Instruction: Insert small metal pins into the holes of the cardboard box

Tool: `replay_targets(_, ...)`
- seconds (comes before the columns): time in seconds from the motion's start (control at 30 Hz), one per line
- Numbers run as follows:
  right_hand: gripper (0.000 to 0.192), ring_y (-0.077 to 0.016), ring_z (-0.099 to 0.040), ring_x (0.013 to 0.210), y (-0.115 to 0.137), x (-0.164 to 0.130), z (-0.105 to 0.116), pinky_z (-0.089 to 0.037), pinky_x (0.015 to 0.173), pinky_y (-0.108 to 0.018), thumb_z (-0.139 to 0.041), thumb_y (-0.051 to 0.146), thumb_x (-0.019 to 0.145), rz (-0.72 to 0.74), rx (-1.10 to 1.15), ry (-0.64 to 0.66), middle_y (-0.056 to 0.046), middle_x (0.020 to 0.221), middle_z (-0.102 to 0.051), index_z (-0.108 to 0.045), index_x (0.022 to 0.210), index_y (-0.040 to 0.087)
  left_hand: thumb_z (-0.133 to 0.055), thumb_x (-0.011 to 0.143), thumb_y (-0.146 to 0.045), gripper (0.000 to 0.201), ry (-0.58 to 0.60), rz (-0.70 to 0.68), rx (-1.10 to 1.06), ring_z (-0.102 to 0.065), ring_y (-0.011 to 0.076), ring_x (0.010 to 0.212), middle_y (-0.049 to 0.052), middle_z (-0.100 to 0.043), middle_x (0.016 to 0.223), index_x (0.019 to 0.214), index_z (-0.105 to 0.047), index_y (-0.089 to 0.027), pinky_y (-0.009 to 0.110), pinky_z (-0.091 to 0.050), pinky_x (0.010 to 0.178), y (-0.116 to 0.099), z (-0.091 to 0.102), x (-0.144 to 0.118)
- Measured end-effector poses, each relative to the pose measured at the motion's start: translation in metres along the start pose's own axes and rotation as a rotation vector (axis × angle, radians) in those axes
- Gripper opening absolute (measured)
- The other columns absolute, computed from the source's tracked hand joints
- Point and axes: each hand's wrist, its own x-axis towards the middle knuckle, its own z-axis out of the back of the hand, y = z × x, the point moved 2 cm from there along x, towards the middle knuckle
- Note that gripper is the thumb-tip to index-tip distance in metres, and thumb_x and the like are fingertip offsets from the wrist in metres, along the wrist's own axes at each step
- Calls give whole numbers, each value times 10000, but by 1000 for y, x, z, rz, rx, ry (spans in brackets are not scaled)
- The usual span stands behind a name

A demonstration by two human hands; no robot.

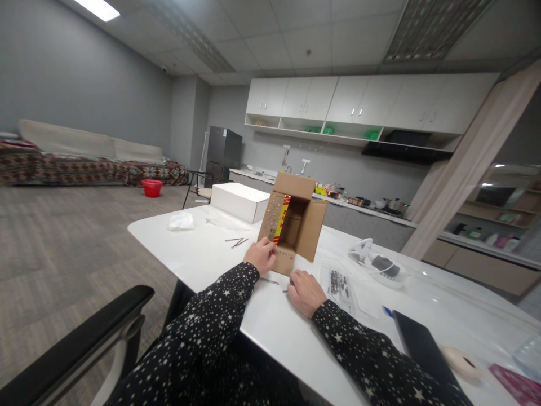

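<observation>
A small cardboard box [291, 228] stands on its side on the white counter [203, 254] with its flaps open toward the person; its inside looks dark and bare, and a closed white box [239, 201] sits just behind it to the left. The left hand [262, 255] curls its fingers around the near left flap, while the right hand [305, 292] lies loosely curled, palm down, on the counter just beside the box, holding nothing visible. The red and yellow tape [282, 219] carries print too small to read.

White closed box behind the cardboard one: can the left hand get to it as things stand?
Probably yes: the left hand rests on the cardboard box, and the white box lies beyond-left across bare table.
</observation>
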Motion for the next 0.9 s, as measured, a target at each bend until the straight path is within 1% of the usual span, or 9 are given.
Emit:
replay_targets(0.1,94,-199,-508,835,0,0,1,-280,712,-309,-391,177,840,-10,19,-1,-70,883,-593,-484,842,172,-487,774,-197,143,45,-164,-47,-573,157,854,41,-584,925,821,-622,-207,296,-437,816,-12,2,-3)
replay_targets(0.13,92,-199,-511,827,0,0,2,-281,709,-308,-384,181,846,-14,26,-2,-71,875,-594,-476,844,173,-486,773,-201,142,77,-215,-60,-575,161,855,39,-597,911,820,-620,-210,300,-433,815,-16,3,-5)
replay_targets(0.2,88,-198,-518,807,0,0,3,-285,699,-302,-374,189,855,-25,47,-5,-72,855,-594,-460,857,174,-505,752,-208,117,157,-272,-72,-579,166,804,31,-621,835,794,-614,-212,306,-425,793,-24,5,-8)
replay_targets(0.3,73,-190,-531,786,1,0,4,-293,682,-285,-377,190,853,-51,116,-11,-71,845,-597,-437,892,174,-519,724,-218,101,217,-309,-77,-583,170,745,20,-645,764,768,-610,-214,314,-412,779,-31,6,-11)
replay_targets(0.47,72,-172,-541,721,1,-1,7,-289,634,-261,-386,173,835,-92,249,-9,-48,806,-602,-406,903,188,-521,723,-244,121,267,-350,-67,-600,171,679,-2,-663,688,798,-615,-225,315,-409,762,-34,4,-14)
replay_targets(0.7,75,-169,-539,702,-1,-2,10,-296,616,-251,-406,176,811,-124,364,-93,-34,771,-582,-372,871,204,-519,739,-272,101,241,-418,-16,-589,171,619,-7,-638,637,789,-589,-219,320,-417,728,-41,5,-18)
replay_targets(0.8,81,-171,-540,709,-2,-1,9,-301,609,-248,-410,175,800,-142,404,-118,-25,752,-572,-368,860,211,-532,726,-254,81,239,-413,-27,-585,166,626,-8,-633,642,777,-585,-219,312,-425,728,-41,4,-18)
replay_targets(0.9,76,-170,-538,697,-3,0,7,-311,608,-250,-400,172,800,-148,429,-144,-12,725,-556,-370,856,213,-537,723,-229,75,231,-397,-85,-578,152,644,-12,-636,663,780,-585,-218,295,-433,741,-38,2,-18)
